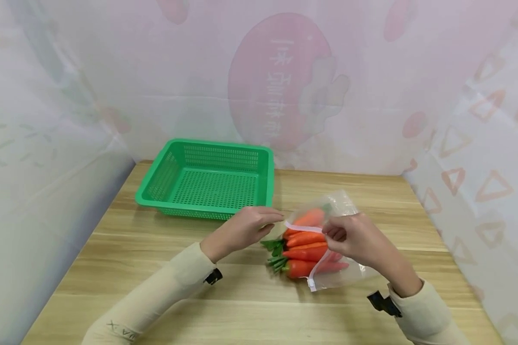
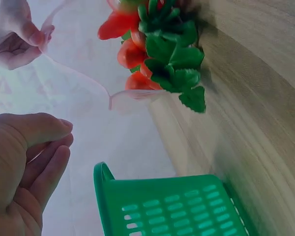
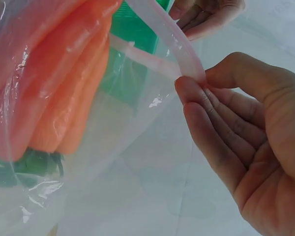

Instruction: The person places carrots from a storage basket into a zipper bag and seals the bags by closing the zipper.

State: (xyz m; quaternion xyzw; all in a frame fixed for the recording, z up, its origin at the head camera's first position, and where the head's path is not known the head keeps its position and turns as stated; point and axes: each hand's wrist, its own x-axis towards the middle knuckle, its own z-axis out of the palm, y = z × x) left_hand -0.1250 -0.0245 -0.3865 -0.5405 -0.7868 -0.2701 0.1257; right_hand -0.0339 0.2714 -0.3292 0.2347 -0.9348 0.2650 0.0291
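A clear plastic zip bag (image 1: 342,205) lies on the table with its mouth toward the left. Inside it are several orange and red carrot-shaped vegetables (image 1: 304,239), their green leafy tops (image 2: 174,61) poking out of the mouth. My right hand (image 1: 357,238) pinches the white zip strip (image 3: 184,54) between thumb and fingers, lifting that side of the opening. Just left of the mouth, my left hand (image 1: 250,226) hovers with loosely bent fingers and nothing between them. Its thumb and fingertips come close together in the left wrist view. A slider (image 1: 311,282) sits at the strip's near end.
A green perforated basket (image 1: 220,144) with nothing in it stands at the back left, its near rim just behind my left hand. The wooden table (image 1: 259,316) is bounded by printed cloth walls (image 1: 189,72) at the back and both sides.
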